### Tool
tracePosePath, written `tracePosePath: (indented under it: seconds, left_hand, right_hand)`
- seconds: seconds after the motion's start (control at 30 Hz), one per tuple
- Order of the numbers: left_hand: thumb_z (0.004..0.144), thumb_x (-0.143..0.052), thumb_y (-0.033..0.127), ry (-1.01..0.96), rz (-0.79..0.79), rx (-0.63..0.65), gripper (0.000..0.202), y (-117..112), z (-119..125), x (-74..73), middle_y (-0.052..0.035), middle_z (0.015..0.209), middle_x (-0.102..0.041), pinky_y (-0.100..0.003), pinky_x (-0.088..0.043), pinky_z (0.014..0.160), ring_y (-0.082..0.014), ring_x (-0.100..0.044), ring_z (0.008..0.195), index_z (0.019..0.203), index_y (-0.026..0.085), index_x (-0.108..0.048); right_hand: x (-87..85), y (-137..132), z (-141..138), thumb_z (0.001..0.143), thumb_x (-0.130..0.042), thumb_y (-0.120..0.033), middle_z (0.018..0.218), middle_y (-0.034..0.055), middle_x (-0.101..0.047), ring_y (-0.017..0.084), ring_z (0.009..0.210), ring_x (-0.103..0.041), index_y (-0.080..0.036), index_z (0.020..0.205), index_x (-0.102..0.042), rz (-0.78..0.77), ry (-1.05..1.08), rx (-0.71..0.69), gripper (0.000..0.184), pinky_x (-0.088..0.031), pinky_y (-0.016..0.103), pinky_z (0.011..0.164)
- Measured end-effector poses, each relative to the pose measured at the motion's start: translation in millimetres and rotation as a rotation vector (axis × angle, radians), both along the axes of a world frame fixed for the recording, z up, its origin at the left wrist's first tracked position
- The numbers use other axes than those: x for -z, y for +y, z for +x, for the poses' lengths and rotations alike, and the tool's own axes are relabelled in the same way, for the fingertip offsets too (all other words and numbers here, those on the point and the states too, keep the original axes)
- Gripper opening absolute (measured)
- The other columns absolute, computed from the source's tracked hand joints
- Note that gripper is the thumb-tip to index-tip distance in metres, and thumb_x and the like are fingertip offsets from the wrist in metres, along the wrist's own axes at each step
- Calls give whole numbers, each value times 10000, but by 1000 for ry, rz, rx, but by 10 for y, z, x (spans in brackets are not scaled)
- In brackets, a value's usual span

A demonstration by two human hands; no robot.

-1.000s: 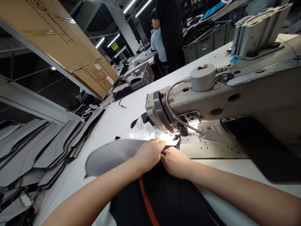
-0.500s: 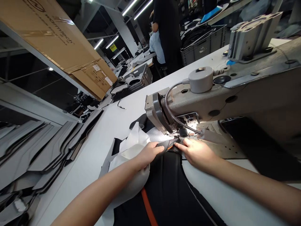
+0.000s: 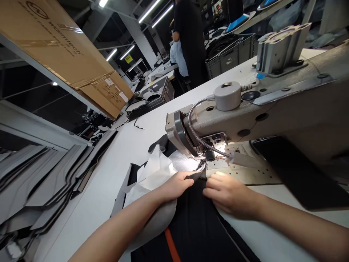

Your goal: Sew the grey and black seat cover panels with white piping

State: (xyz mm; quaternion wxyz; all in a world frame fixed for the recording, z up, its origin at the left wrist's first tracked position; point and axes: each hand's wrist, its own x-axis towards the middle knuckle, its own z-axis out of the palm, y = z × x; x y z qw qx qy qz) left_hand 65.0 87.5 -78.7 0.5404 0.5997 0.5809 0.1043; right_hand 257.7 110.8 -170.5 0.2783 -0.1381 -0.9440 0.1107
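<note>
An industrial sewing machine (image 3: 245, 120) stands on the white table (image 3: 131, 142), its lamp lighting the needle area (image 3: 203, 158). My left hand (image 3: 176, 185) is closed on the folded edge of a grey fabric piece (image 3: 159, 218) just before the needle. My right hand (image 3: 227, 194) rests with curled fingers on the black fabric (image 3: 199, 225) beside it. White lining (image 3: 155, 171) bunches up to the left of the needle. An orange stripe (image 3: 171, 247) runs down the black fabric.
Stacks of grey cut panels (image 3: 46, 182) lie along the left. Cardboard boxes (image 3: 68, 54) sit on a shelf above. A person in black (image 3: 191, 40) stands at the far table near grey crates (image 3: 231, 54). A dark flat piece (image 3: 300, 174) lies under the machine arm.
My right hand pulled back from the needle to the black fabric. The left hand gathered the grey piece and holds its edge nearer the presser foot.
</note>
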Motion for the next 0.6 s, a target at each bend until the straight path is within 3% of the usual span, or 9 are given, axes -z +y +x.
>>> tracePosePath:
  seconds: [0.07,0.13,0.2,0.27,0.4,0.5,0.6]
  left_hand:
    - [768,-451,169,-25,-40,-5,269,36,-10,-19,-24,903,-647,-306,-437,756,-189,-559,825,955,144,-643]
    - [739,-447,157,-11,-71,-8,213,69,-1,-50,-12,822,-618,-283,-416,700,-165,-534,756,862,138,-620]
    - [724,-443,156,16,-89,-1,192,92,13,-83,-7,797,-604,-270,-409,673,-156,-527,737,830,138,-602]
    - [730,-430,161,30,-82,34,239,93,23,-102,-17,842,-623,-275,-429,701,-170,-548,783,881,137,-614]
    - [765,-400,172,185,93,119,458,-5,50,-42,-53,1128,-627,-329,-443,895,-225,-559,1024,1182,168,-587]
    - [769,-418,175,471,224,206,631,-119,113,60,-80,1176,-615,-348,-463,884,-250,-580,1032,1399,206,-392]
    - [776,-422,183,739,227,331,712,-175,199,107,-109,946,-676,-332,-498,666,-261,-640,792,1465,177,-244]
  right_hand:
    - [-59,-32,-101,830,-432,-142,846,77,-591,205,793,-519,-166,912,-623,-40,17,-176,209,-421,338,699]
    - [-76,-41,-204,829,-432,-123,1071,131,-604,236,1027,-520,-125,1116,-592,-55,7,-259,328,-425,378,868]
    - [-60,-49,-256,821,-432,-91,1286,175,-513,250,1245,-402,-89,1304,-472,-50,-29,-288,484,-312,410,1043]
    - [-36,-77,-238,760,-536,-134,1357,215,-439,296,1310,-330,-81,1387,-370,-71,-88,-306,652,-229,454,1098]
    - [-37,-175,-104,591,-700,-306,1418,257,-326,418,1320,-271,-167,1440,-283,-188,-128,-315,956,-231,566,1064]
    - [-65,-232,-71,619,-681,-340,1373,197,-408,383,1289,-335,-226,1408,-352,-232,-70,-323,863,-232,558,1063]
    - [-78,-274,-116,694,-653,-340,1274,138,-513,317,1214,-424,-258,1353,-433,-219,3,-351,699,-244,540,1058]
